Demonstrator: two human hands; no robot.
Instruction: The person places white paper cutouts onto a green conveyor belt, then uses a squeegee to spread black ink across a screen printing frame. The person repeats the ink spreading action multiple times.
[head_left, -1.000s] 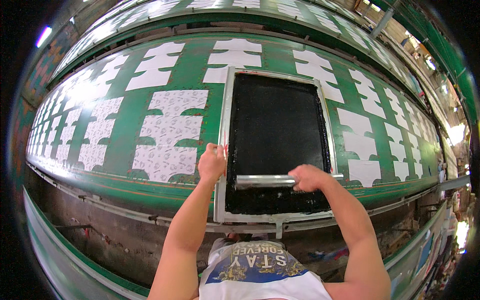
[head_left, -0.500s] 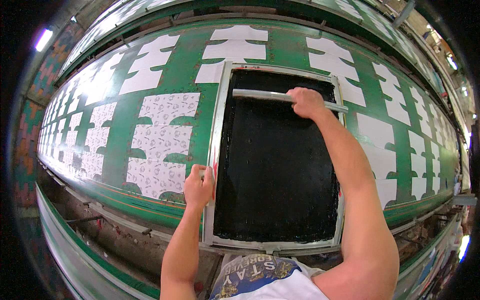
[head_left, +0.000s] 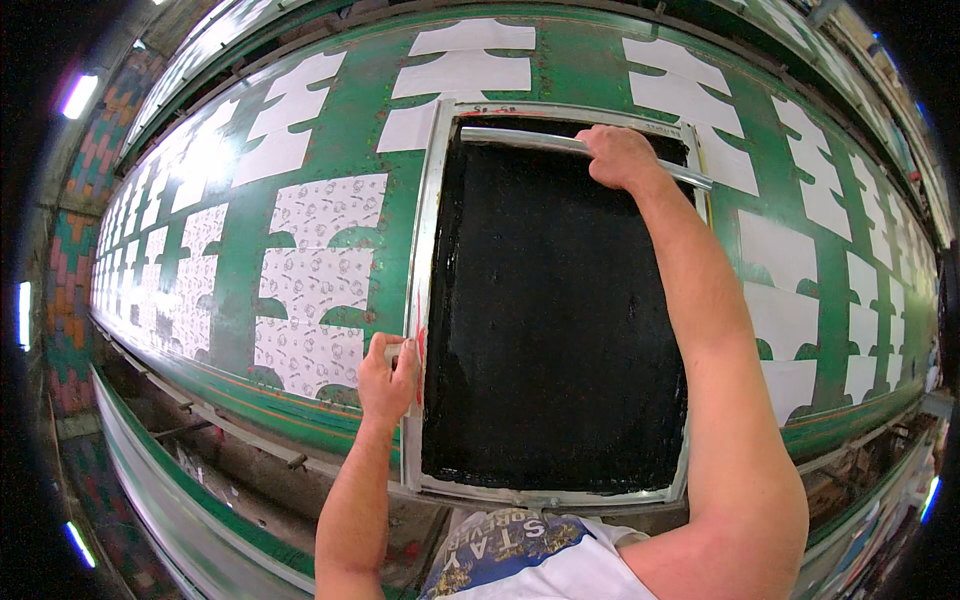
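A screen-printing frame with pale metal edges lies on the green table in front of me. Its screen is coated in wet-looking black. Near the far end of the screen, a long metal squeegee bar lies crosswise, its right end over the frame's right side. My right hand is closed around the bar, right of its middle. My left hand grips the frame's left edge, fingers curled at a small pale part. What lies under the screen is hidden.
Left of the frame, white cloth pieces carry a small dark print. Plain white pieces lie to the right and along the far side of the green table. A rail runs along the near edge. Another long table stands beyond.
My right hand has pushed the squeegee farther from me, closer to the frame's far edge. My left hand keeps its hold on the frame. The whole view has shifted slightly.
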